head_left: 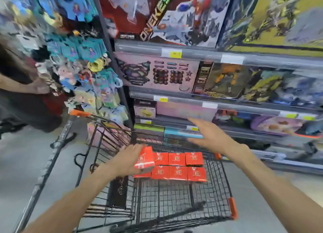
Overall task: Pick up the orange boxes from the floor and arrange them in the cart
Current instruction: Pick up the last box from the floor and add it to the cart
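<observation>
My left hand (128,160) grips an orange box (144,160) and holds it tilted over the left end of the black wire cart (174,203). Several orange boxes (177,166) lie flat in two neat rows at the far end of the cart's basket. My right hand (208,136) hovers above and beyond those rows, fingers straight and spread, holding nothing. No boxes on the floor are in view.
Store shelves (209,101) packed with toy boxes stand right behind the cart. A rack of hanging packets (83,71) is at the left. A person (26,92) stands at far left. Grey floor (26,162) lies left of the cart.
</observation>
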`<state>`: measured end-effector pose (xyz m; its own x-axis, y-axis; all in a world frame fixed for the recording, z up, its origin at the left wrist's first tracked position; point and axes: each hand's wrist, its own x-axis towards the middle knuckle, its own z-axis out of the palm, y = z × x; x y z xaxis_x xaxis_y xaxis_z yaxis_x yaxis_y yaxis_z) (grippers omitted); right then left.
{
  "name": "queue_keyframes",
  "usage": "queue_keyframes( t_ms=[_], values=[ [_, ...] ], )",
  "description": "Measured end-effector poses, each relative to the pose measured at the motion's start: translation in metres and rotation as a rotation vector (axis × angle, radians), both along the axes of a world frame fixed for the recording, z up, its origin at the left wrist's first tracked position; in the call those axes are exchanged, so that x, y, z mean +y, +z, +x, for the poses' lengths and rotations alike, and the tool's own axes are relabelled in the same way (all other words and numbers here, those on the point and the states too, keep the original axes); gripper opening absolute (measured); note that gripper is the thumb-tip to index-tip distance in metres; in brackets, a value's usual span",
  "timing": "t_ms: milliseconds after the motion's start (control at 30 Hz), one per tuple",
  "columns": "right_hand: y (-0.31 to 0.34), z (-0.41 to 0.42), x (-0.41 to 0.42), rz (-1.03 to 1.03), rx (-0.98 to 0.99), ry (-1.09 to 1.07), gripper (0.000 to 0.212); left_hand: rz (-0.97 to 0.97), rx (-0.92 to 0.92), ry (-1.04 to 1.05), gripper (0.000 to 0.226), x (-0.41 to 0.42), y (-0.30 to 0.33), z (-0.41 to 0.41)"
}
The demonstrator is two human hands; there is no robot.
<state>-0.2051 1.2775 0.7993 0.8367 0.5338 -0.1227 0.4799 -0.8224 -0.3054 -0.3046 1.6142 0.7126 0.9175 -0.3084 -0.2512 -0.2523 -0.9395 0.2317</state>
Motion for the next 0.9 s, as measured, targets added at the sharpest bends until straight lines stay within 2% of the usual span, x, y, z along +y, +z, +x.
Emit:
queue_keyframes(
  t_ms=[167, 300, 367, 533, 667, 900],
  values=[
    [-0.046, -0.030, 0.016, -0.023, 0.062, -0.052, 0.084, 0.001, 0.084, -0.053, 0.123, 0.001, -0.074, -0.014],
    [-0.086, -0.034, 0.025, -0.068, 0.083, -0.047, 0.084, 0.051, 0.140, -0.092, 0.093, 0.003, -0.135, -0.021],
    [-0.109, -0.033, 0.026, -0.091, 0.080, -0.041, 0.086, 0.058, 0.166, -0.112, 0.086, 0.004, -0.162, -0.022],
    [-0.164, -0.030, 0.019, -0.060, 0.123, -0.063, 0.090, 0.115, 0.185, -0.139, 0.103, 0.011, -0.223, -0.023],
    [-0.186, -0.036, 0.018, -0.058, 0.150, -0.094, 0.085, 0.075, 0.092, -0.145, 0.102, 0.022, -0.247, -0.027],
    [-0.202, -0.053, 0.029, -0.066, 0.215, -0.084, 0.081, 0.070, 0.101, -0.133, 0.098, 0.020, -0.262, -0.032]
  ],
)
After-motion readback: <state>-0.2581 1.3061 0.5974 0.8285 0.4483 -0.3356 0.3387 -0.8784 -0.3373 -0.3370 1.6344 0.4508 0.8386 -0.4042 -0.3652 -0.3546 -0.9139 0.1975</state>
